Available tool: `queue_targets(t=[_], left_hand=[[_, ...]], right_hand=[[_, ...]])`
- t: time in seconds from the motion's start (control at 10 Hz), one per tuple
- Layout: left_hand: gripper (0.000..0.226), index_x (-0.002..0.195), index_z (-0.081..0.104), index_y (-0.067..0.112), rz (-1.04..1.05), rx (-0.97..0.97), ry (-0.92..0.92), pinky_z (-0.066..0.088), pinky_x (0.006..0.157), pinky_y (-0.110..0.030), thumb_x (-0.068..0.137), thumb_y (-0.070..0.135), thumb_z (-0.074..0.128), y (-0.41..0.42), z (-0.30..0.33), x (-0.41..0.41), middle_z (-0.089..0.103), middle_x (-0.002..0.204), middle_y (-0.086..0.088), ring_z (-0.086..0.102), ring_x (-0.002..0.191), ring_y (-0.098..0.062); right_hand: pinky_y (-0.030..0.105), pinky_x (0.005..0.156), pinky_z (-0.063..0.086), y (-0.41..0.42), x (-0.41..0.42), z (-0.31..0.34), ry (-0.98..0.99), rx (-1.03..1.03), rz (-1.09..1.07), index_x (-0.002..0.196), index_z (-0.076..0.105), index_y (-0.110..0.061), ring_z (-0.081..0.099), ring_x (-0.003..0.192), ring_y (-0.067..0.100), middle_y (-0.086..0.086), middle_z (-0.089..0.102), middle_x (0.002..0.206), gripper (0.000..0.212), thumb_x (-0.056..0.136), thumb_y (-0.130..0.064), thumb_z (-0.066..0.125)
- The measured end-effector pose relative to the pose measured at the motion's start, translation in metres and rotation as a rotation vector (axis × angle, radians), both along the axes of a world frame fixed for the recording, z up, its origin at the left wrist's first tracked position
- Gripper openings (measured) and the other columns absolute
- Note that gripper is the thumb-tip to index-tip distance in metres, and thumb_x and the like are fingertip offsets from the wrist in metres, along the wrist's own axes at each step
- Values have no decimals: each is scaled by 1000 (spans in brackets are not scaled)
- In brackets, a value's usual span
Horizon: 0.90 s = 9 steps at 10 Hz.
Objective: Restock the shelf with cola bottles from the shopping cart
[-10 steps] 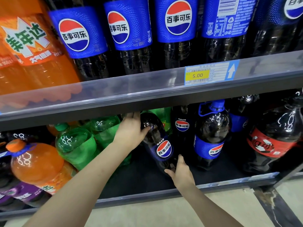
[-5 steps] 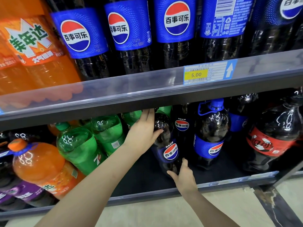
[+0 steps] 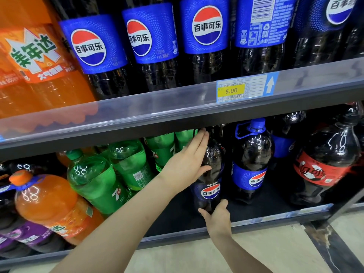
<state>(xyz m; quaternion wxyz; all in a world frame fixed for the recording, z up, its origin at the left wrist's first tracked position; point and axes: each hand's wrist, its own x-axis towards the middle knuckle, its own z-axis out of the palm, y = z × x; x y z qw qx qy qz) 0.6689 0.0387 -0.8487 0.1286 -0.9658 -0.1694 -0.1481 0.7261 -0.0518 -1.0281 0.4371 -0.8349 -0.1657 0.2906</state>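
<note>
Lower shelf (image 3: 256, 217): left hand (image 3: 185, 164) flat against cola bottle (image 3: 211, 174), right hand (image 3: 216, 215) gripping its base at six o'clock; might topple.

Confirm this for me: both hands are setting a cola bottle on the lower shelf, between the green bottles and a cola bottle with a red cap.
One detail is wrong. The head view shows the neighbouring cola bottle has a blue cap, not red. The rest holds: the left hand and right hand are on the cola bottle on the lower shelf, between the green bottles and that neighbour.
</note>
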Motion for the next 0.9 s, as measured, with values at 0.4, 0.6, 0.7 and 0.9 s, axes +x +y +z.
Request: queue_targets(t=[0.4,0.6,0.7,0.9], left_hand=[[90,138,37,-5,-74,-55,10,57,84,-33,73,43,75,20,-3,-9,43,144,-21,58,119,-28],[86,151,8,7,-54,-224,12,24,113,-23,90,38,60,13,0,-14,5,160,-6,23,144,-20],[85,151,4,10,-67,-263,-45,20,113,-19,91,36,59,7,-1,-17,1,160,-3,17,145,-17],[84,151,11,12,54,-258,-130,31,112,-29,88,31,63,-9,-9,-20,9,159,-7,23,144,-23]], right_hand=[[39,85,50,12,-10,13,76,-6,-93,115,35,-2,61,106,33,19,62,116,57,78,-15,76],[37,86,50,8,-4,19,85,-80,-16,119,35,-2,60,109,33,18,60,119,55,81,-14,73],[34,86,49,1,6,21,21,-170,102,117,41,-3,60,109,30,16,60,120,43,85,-17,67],[33,85,51,-10,33,54,-224,-176,327,105,56,-12,61,103,29,9,65,111,22,87,-25,58]])
